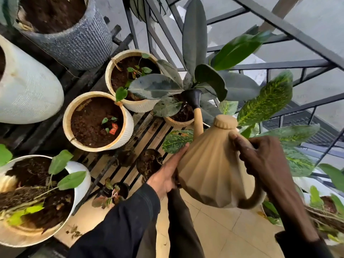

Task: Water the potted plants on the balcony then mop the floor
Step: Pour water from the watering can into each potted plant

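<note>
Right hand (268, 161): my fingers curl over the upper handle of the tan ribbed plastic watering can (210, 174). Left hand (167, 172): fingers straight, pressed flat to its side. Can tilted; black spout head (192, 97) over the small ribbed cream pot (176, 123).

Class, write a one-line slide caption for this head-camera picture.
Left hand steadies and right hand grips a tan watering can, its black rose over the small ribbed pot of a rubber plant.

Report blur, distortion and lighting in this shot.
Head view: soft even daylight, no hard shadows; wide-angle bending of the dark metal railing; the tan ribbed plastic watering can is sharp; the round white pot at lower left smears with blur.
</note>
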